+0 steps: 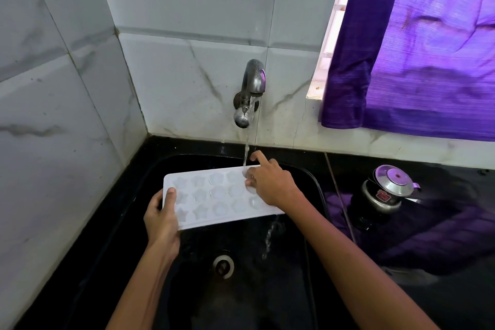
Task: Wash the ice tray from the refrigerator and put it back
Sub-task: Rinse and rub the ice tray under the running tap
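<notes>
A white ice tray (214, 197) with star and round moulds is held flat over the black sink (316, 182). My left hand (162, 218) grips its left end, thumb on top. My right hand (270, 182) rests on the tray's right end with fingers pressed into the moulds and the index finger raised. Water runs from the metal wall tap (250, 94) onto the tray's far right corner and spills off the near edge into the sink.
The sink drain (223, 265) lies below the tray. A small metal pressure cooker (385, 190) stands on the black counter to the right. A purple curtain (417, 48) hangs over the window at upper right. Marble wall tiles close off the left and back.
</notes>
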`<state>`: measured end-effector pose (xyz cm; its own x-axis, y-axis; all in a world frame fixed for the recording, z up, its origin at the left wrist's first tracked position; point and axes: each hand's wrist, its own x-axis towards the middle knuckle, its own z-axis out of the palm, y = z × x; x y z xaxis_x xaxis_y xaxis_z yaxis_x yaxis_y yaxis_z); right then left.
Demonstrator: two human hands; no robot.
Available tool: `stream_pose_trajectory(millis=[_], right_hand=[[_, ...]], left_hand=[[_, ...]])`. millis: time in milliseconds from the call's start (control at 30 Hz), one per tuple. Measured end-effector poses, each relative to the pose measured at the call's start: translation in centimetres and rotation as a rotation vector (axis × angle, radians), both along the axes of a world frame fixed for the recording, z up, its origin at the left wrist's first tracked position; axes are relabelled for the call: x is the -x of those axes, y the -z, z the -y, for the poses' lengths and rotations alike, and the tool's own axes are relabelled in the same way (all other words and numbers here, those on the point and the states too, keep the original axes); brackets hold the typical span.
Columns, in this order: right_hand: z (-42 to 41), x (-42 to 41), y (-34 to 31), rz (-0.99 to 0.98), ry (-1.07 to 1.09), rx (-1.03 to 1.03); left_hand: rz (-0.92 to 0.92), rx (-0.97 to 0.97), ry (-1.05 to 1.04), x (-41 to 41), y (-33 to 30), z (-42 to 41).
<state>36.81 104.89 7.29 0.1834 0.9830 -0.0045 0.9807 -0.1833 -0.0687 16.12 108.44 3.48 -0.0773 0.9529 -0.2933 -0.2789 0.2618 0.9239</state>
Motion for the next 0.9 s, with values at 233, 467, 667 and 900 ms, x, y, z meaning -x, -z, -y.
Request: stream_pose_trajectory(millis=[233,467,667,900], right_hand=[[0.3,0.3,-0.3,0.027,0.012,0.023],[0.3,0.5,-0.3,0.014,-0.008,0.046],[0.4,0.2,0.6,-0.042,-0.017,-0.071],[1.0,-0.8,-0.4,-0.587,0.041,-0.172]], left_hand=[[0.005,-0.010,-0.013,-0.3,-0.4,0.0],[0.003,0.014,-0.012,-0.1,0.2,0.5],[0.002,0.009,-0.016,0.1,0.1,0.4],[0.012,0.007,-0.070,0.2,-0.3,0.0]])
